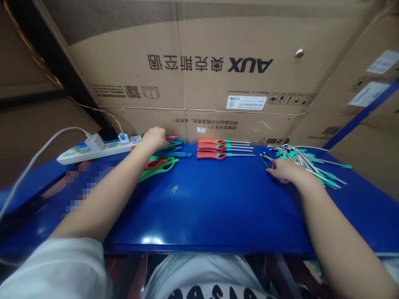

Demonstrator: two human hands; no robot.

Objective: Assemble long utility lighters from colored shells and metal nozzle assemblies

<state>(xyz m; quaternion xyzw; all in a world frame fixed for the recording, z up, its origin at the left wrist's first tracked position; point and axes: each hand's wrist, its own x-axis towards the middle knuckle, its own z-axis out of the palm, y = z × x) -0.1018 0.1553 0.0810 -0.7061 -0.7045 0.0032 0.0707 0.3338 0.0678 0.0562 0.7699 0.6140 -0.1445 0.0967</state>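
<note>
My left hand reaches to the back of the blue table and closes over a heap of green, blue and red plastic handle shells; which piece it grips is hidden. My right hand rests at the edge of a loose pile of metal rods with teal tips, fingers curled onto one of them. Between the hands three assembled long lighters with red handles lie side by side in a row.
A white power strip with a plugged-in cable lies at the back left. A large cardboard box stands as a wall behind the table. More cardboard and a blue bar sit at the right.
</note>
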